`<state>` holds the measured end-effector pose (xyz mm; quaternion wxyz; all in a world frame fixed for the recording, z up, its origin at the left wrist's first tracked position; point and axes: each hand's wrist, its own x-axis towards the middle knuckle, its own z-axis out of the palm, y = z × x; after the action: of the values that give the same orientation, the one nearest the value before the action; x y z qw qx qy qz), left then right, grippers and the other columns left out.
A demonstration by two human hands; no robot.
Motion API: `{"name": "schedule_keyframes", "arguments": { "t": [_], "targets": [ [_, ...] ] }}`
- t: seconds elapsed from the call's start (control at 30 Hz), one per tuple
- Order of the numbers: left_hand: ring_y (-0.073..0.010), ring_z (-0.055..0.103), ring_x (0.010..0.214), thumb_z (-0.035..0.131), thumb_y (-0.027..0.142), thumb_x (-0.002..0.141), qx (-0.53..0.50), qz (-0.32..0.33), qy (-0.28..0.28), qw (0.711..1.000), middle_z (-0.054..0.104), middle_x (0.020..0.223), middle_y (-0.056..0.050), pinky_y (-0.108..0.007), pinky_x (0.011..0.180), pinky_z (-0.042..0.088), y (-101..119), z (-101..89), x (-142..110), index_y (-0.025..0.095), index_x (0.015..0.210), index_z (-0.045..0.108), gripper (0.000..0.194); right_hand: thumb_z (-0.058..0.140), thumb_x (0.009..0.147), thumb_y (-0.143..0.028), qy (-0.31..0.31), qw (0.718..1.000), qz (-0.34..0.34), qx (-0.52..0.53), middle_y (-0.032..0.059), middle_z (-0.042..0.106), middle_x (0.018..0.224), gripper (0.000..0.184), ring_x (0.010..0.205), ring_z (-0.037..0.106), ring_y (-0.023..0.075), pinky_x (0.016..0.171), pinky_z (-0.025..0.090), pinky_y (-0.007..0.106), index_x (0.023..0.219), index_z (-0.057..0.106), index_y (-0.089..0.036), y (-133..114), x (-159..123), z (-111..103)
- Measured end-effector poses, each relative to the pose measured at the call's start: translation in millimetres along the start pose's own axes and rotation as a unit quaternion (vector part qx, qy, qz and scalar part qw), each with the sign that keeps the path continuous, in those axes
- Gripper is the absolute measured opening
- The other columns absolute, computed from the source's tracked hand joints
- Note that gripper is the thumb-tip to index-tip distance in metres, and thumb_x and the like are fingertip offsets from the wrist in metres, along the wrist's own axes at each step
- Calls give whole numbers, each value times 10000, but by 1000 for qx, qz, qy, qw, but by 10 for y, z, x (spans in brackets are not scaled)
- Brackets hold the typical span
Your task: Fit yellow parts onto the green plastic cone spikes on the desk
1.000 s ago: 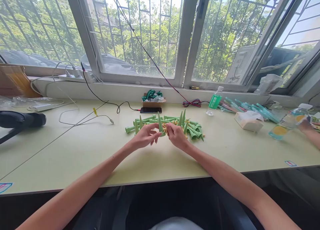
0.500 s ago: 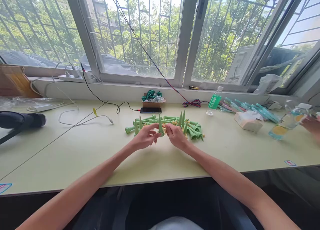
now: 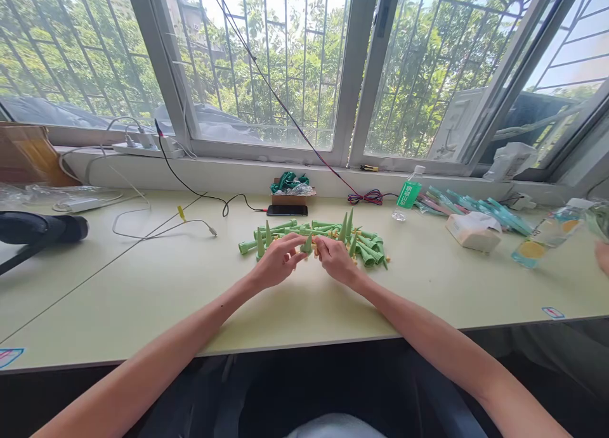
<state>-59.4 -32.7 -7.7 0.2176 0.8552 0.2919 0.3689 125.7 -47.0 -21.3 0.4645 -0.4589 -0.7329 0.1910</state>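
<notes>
My left hand [image 3: 277, 261] and my right hand [image 3: 337, 259] meet over the pale green table [image 3: 157, 286], fingers pinched on one small green cone [image 3: 308, 243] held between them. The cone now lies tilted, its tip hidden behind my fingers. Just behind my hands lies a pile of green cones and tubes [image 3: 364, 243] with small yellow pieces among them; some cones stand upright.
A black phone [image 3: 287, 210] and a small box of green parts [image 3: 289, 186] sit behind the pile. A clear bottle [image 3: 408, 193], a white packet [image 3: 472, 229] and teal strips lie at right. Cables [image 3: 157, 225] trail at left. Another person's hand [image 3: 602, 255] shows at the far right.
The green cone stood upright between my hands before; now it is tipped down and lower. The other person's hand at the right edge has drawn away from the bottle there.
</notes>
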Motion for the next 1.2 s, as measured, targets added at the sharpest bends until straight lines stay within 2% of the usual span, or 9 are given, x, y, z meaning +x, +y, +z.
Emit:
{"name": "schedule_keyframes", "arguments": {
  "t": [0.13, 0.23, 0.3, 0.37, 0.5, 0.6, 0.77, 0.97, 1.2],
  "targets": [
    [-79, 561, 602, 521, 372, 917, -1, -17, 24, 1000, 579, 1132, -91, -223, 517, 531, 25, 14, 12, 210, 1076, 632, 253, 329, 996, -451, 19, 1000, 5, 6, -10, 516, 581, 429, 541, 465, 134, 548, 342, 254, 675, 479, -209, -5, 4, 19],
    [-70, 581, 559, 580, 403, 879, -51, -79, 50, 994, 566, 1168, -93, -226, 474, 522, 28, 25, 24, 219, 1159, 570, 335, 345, 992, -452, 46, 999, 2, 0, -20, 475, 562, 401, 517, 420, 132, 536, 315, 259, 678, 432, -219, 3, 7, 40],
    [-75, 584, 511, 621, 447, 846, -100, -123, 65, 985, 590, 1110, -85, -221, 411, 490, 32, 20, 33, 211, 1159, 526, 404, 345, 994, -440, 66, 998, -6, -8, -25, 455, 564, 389, 514, 392, 131, 540, 304, 261, 681, 418, -220, 13, 9, 46],
    [-91, 587, 483, 621, 502, 836, -149, -154, 69, 974, 623, 971, -62, -219, 381, 465, 43, 7, 44, 182, 1053, 529, 397, 344, 996, -427, 83, 996, -13, -16, -29, 444, 568, 384, 513, 373, 128, 545, 298, 261, 683, 421, -218, 24, 8, 45],
    [-107, 575, 451, 494, 616, 878, -234, -211, 0, 949, 612, 710, -55, -225, 396, 447, 92, -17, 70, 116, 734, 569, 525, 342, 998, -421, 78, 996, -22, -23, -25, 459, 585, 382, 523, 382, 126, 551, 307, 258, 702, 455, -209, 30, -7, 42],
    [-107, 570, 455, 447, 672, 872, -274, -249, -50, 928, 645, 736, -104, -235, 411, 441, 133, -23, 79, 87, 669, 601, 638, 342, 995, -427, 53, 998, -27, -17, -24, 469, 587, 373, 519, 396, 126, 548, 318, 255, 720, 466, -208, 21, -15, 47],
    [-104, 577, 488, 513, 697, 819, -283, -250, -54, 924, 680, 845, -136, -234, 438, 447, 152, -41, 73, 82, 702, 624, 636, 338, 991, -434, 29, 999, -29, 3, -25, 472, 590, 365, 517, 412, 124, 548, 335, 252, 719, 441, -213, 13, -24, 49],
    [-131, 577, 482, 576, 656, 804, -283, -244, -59, 926, 598, 569, -57, -235, 446, 443, 111, -63, 62, 98, 702, 628, 569, 333, 989, -458, 19, 1000, -22, 12, -35, 442, 555, 373, 489, 389, 123, 523, 326, 255, 711, 417, -222, 9, -36, 40],
    [-137, 586, 507, 596, 589, 826, -247, -201, -69, 945, 575, 547, -31, -230, 446, 462, 95, -82, 60, 111, 771, 624, 482, 328, 990, -467, 12, 1000, -7, 20, -42, 410, 529, 383, 466, 370, 120, 497, 309, 256, 697, 390, -229, -7, -44, 30]
  ]
}}
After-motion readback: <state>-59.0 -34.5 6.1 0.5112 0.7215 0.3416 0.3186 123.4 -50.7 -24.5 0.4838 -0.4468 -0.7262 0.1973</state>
